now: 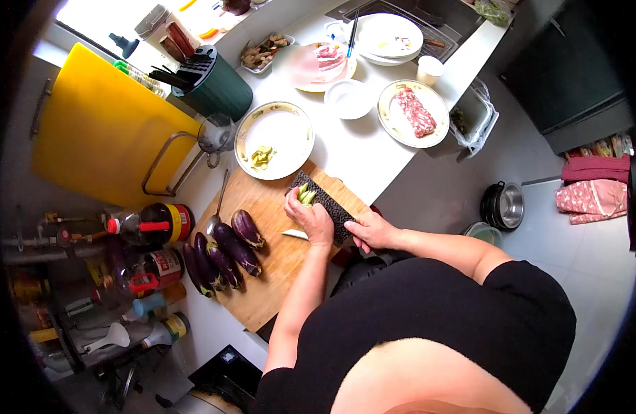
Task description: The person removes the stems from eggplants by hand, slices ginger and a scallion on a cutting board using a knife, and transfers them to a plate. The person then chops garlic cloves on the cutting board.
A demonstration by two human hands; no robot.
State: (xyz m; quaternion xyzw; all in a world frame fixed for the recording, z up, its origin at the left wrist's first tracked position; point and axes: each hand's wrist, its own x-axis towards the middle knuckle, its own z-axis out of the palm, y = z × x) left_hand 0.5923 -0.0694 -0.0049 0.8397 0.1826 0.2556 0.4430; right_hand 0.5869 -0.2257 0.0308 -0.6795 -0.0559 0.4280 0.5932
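My right hand (372, 231) is closed around the handle end of a cleaver (340, 210) with a wide, dark, textured blade. Against that blade, my left hand (309, 217) curls its fingers over some pale green vegetable slices (305, 195); their exact kind is unclear. Both hands are above a wooden cutting board (276, 290). A pale green-white piece (295, 234) lies on the board under my left wrist. Left of it rest several purple eggplants (235, 248) and a metal spoon (221, 200). Beyond the board, a white plate (290, 127) carries yellow-green slices (261, 158).
A plate of minced meat (416, 114), a small white bowl (348, 99), a plate of sliced meat (330, 63) and stacked plates (389, 34) stand behind. A green knife block (218, 86), yellow board (104, 131) and sauce bottles (152, 224) line the left. A bin (475, 117) stands right.
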